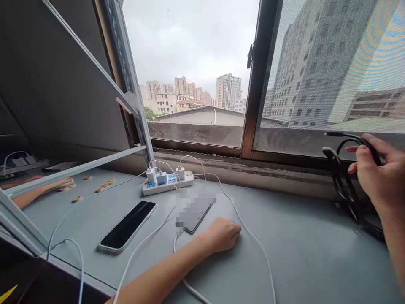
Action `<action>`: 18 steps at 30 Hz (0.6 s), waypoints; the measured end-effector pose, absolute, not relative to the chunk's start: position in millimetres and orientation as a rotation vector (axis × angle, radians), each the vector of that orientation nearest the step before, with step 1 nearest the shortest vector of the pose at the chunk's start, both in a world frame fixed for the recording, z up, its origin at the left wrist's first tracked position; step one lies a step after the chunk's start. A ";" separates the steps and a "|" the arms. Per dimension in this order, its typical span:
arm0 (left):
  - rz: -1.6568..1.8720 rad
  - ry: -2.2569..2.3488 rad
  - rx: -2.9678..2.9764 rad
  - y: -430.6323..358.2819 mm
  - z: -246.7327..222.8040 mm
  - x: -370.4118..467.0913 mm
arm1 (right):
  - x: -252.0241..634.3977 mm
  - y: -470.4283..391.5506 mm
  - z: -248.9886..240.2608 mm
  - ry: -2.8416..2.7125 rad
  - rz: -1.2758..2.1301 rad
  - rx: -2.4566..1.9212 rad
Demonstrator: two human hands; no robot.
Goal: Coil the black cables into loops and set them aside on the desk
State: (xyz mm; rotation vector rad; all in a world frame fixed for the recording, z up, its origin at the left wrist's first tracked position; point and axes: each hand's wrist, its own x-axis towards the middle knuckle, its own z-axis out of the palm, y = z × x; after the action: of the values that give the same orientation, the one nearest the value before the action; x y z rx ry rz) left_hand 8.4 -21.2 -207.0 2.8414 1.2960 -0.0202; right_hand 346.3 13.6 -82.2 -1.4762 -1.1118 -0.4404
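Note:
My right hand (384,169), raised at the right edge, is closed around a looped black cable (344,192). Two cable ends stick out to the left of the fingers, and the loops hang below toward the table. My left hand (223,234) rests on the grey tabletop (297,253) as a fist; nothing shows in it. Just beyond that fist lies a dark phone (199,217), partly blurred out. Another phone (128,226), with a black screen and a pale case, lies farther left.
A white power strip (167,182) with several plugged-in chargers stands near the window wall. White cables (249,236) run across the table. On the left are a metal frame (76,169), several small brown pieces (103,185) and another person's arm (41,192).

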 end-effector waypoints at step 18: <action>-0.009 1.282 2.805 -19.0 -202.6 7.6 | 264.1 11.9 -97.4 -1.810 -0.528 -1.643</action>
State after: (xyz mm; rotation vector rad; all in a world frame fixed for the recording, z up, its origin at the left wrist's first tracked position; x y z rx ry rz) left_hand 7.6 -19.0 -202.6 2.8054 1.2821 -0.0091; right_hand 264.1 11.9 -97.4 -1.6426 -1.8100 -0.5282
